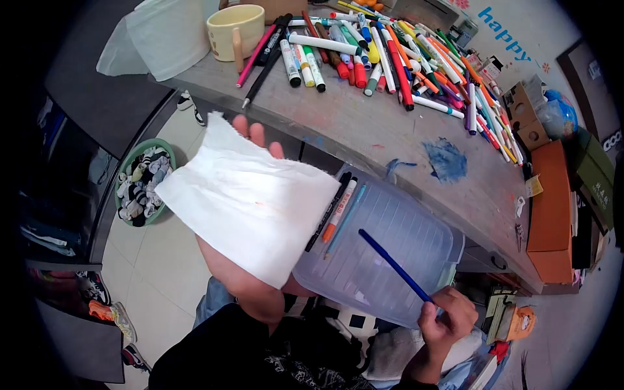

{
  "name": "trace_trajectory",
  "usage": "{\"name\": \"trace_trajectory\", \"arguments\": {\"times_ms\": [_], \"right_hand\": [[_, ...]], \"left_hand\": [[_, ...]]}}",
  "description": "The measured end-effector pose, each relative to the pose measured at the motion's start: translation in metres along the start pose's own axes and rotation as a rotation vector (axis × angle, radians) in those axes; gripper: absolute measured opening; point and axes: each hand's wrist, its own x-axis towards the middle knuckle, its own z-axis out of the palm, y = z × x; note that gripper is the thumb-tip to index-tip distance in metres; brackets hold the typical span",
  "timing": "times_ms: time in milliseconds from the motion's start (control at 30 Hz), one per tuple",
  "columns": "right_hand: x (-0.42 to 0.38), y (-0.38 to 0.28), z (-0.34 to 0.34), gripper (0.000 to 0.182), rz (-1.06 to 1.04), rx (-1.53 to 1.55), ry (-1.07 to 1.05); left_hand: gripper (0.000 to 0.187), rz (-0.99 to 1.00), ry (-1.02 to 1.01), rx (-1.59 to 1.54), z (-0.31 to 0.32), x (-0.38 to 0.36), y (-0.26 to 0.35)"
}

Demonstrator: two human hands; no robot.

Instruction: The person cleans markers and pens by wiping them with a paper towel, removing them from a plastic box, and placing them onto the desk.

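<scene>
A white paper towel (253, 195) is draped across my left hand (250, 276), which bears it on the palm; the fingertips stick out past its far edge, and the thumb is hidden. Small faint orange marks show on the towel. My right hand (447, 318) pinches one end of a slim dark blue pen (395, 265), which slants up and left over a clear plastic bin lid (390, 227). Along the lid's left side lie a black pen (328, 211), an orange-and-white marker (339, 211) and a light blue pencil (346, 221).
Many coloured markers (390, 55) are heaped on the grey desk (338, 117), beside a yellow mug (235, 32) and more white paper (159, 39). Blue stains mark the desktop. Orange and green boxes (551, 214) stand right. A green basket (170, 156) of socks sits on the floor.
</scene>
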Motion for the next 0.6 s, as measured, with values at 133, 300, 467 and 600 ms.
{"name": "trace_trajectory", "arguments": {"times_ms": [133, 300, 467, 600], "right_hand": [[0.019, -0.006, 0.008, 0.017, -0.103, -0.134, -0.162], [0.039, -0.006, 0.023, 0.019, -0.389, -0.257, -0.292], [0.046, -0.006, 0.039, 0.018, -0.593, -0.285, -0.363], [0.050, -0.013, 0.048, 0.014, -0.616, -0.322, -0.477]], "left_hand": [[0.066, 0.036, 0.059, 0.128, 0.001, 0.003, 0.003], [0.065, -0.097, -0.065, -0.132, -0.004, -0.001, 0.003], [0.064, -0.101, -0.103, -0.121, -0.009, 0.000, 0.002], [0.065, -0.080, -0.075, -0.116, -0.006, 0.001, 0.001]]}}
